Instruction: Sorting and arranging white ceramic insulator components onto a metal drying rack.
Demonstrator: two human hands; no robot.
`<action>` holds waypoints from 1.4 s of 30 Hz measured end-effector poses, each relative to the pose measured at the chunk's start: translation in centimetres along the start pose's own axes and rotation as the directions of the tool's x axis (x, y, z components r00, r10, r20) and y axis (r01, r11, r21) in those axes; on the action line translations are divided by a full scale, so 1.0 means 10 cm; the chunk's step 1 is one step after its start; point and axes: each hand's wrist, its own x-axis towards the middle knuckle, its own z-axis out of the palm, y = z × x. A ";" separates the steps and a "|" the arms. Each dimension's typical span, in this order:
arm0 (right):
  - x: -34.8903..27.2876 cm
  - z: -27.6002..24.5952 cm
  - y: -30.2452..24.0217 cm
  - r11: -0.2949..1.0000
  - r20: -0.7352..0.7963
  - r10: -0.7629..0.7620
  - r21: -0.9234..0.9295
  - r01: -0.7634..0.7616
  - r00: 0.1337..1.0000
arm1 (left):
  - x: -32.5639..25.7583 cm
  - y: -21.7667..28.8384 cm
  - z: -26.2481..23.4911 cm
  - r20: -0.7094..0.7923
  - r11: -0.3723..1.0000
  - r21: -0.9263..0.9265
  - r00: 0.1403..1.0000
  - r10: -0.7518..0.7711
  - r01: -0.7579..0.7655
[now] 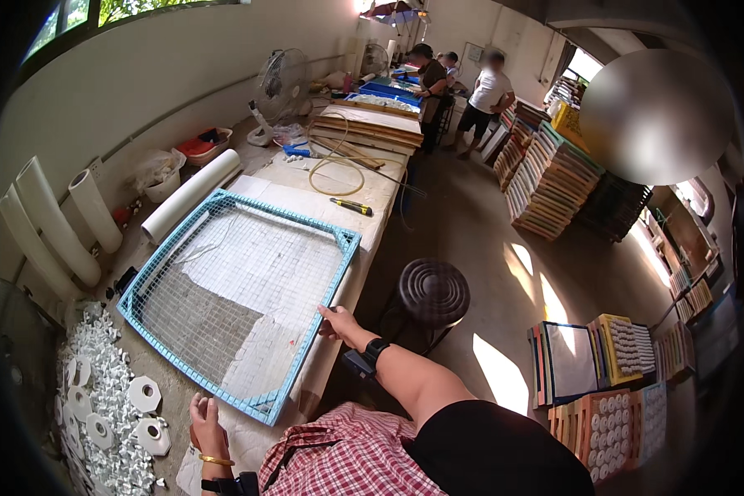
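Observation:
A blue-rimmed rectangular frame (349, 240) with a fine grid of mesh lies across the worktable in front of me. My right hand (336, 322) grips its right rim, thumb against the edge and the other fingers curled beneath. Beside the near rim, my left hand (208, 424) is raised with its fingers bent and slightly apart, holding nothing that I can see. Through the mesh, white sheets and grey tabletop show. Left of that hand lies a heap of small white pieces (107, 364), with several white octagonal pieces with center holes (145, 394) among them.
A yellow-black utility knife (351, 206), a coiled hose (336, 175) and a white roll (192, 195) lie beyond the frame. A fan (283, 83) stands farther back. A round stool (434, 292) is at right, near stacked frames (554, 182). Several people work at the far end.

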 end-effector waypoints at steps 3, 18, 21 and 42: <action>-0.24 0.46 0.34 0.976 -0.124 -0.088 -0.210 0.061 0.988 | -0.64 0.26 -0.71 0.148 0.981 0.094 0.977 0.154 -0.169; -2.43 2.84 0.29 0.737 0.617 -0.362 -0.269 0.620 0.699 | -2.33 -0.42 -3.62 -0.383 0.999 -0.007 0.922 0.047 -0.054; -2.38 3.58 0.52 0.704 0.786 -0.132 -0.354 0.615 0.604 | -2.31 -0.25 -3.74 -0.395 0.998 -0.044 0.917 -0.065 0.051; -0.95 6.14 1.12 0.353 0.732 -0.223 -0.555 0.753 0.644 | -2.54 -0.94 -7.22 -0.889 0.459 0.433 0.451 0.076 0.776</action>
